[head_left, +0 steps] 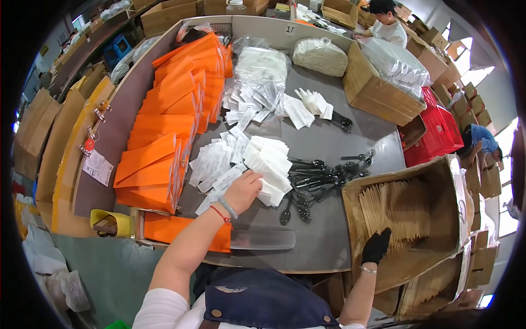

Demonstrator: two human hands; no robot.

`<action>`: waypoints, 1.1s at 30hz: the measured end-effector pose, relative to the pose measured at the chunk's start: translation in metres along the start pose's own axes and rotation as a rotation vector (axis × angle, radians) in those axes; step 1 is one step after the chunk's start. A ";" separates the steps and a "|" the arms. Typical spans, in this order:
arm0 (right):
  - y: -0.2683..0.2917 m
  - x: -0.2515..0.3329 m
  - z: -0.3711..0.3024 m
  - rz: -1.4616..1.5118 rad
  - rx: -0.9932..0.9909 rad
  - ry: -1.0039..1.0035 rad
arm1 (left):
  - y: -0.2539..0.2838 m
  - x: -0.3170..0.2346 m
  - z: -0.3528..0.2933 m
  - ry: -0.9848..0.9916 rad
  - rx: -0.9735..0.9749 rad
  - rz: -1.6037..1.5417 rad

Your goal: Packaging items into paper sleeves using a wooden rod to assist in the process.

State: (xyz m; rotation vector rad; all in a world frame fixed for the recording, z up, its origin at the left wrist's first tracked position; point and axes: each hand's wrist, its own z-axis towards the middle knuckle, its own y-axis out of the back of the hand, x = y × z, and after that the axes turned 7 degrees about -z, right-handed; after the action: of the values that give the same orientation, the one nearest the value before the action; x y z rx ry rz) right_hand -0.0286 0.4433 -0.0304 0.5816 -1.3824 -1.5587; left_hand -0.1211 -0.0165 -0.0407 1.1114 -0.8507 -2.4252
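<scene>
My bare left hand (244,192), with a grey beaded bracelet and a red string on the wrist, rests at the lower edge of a fanned stack of folded white napkins (267,159). Its fingers are curled together on a napkin there. Left of it spread small white packets (211,162). To the right lies a heap of black plastic spoons (331,174). My right hand (376,248), in a black glove, reaches into an open cardboard box (433,249) and closes at the lower ends of thin wooden sticks (394,211); the palm side is hidden.
Overlapping orange pouches (159,131) line the table's left side. A clear plastic strip (263,239) lies near the front edge. Farther back are a plastic bag of white packets (260,68), a carton (381,82) and a red crate (438,134). Another person (386,24) works beyond the divider.
</scene>
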 end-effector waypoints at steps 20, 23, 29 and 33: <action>-0.044 0.157 -0.048 0.483 0.333 0.549 | -0.005 -0.046 -0.020 0.242 0.107 0.148; -0.045 0.151 -0.046 0.538 0.253 0.597 | -0.007 -0.046 -0.021 0.219 0.097 0.191; -0.004 0.129 -0.044 0.707 0.326 0.168 | -0.006 -0.043 -0.023 0.163 0.077 0.212; 0.006 0.116 -0.048 0.995 0.501 -0.074 | -0.011 -0.040 -0.024 0.137 0.117 0.176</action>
State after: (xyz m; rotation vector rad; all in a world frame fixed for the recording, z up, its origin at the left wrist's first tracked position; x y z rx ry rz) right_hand -0.0385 0.3201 -0.0099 0.0564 -1.7419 -0.4409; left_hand -0.0782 0.0035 -0.0373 1.1756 -1.0104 -2.1547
